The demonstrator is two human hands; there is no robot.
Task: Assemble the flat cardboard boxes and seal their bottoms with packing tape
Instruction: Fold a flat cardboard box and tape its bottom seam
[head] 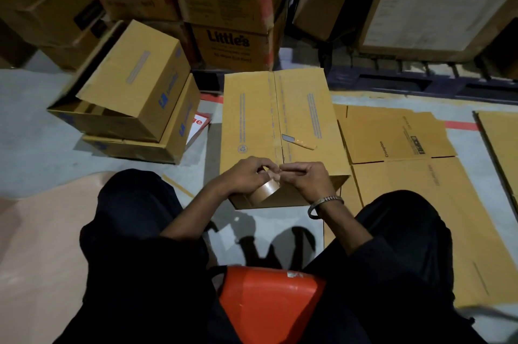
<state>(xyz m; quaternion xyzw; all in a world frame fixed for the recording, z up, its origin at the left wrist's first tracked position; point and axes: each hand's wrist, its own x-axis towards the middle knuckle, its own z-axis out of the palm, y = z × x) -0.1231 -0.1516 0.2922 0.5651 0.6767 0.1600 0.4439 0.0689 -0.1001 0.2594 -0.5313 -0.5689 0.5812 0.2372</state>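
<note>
Cardboard box is standing assembled on the floor between a seated person's knees, its bottom flaps folded shut with tape apparently already lying along the centre seam. Left hand is gripping the tape roll against the box's near edge; right hand is pinching at the tape's loose end. Flat boxes are waiting alongside; finished ones are stacking up.

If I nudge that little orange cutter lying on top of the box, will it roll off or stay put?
The orange cutter looks flat-sided, so it would probably slide, not roll. It looks small and light, so a slight push likely shifts it. The box top appears level and smooth, offering little grip.
</note>
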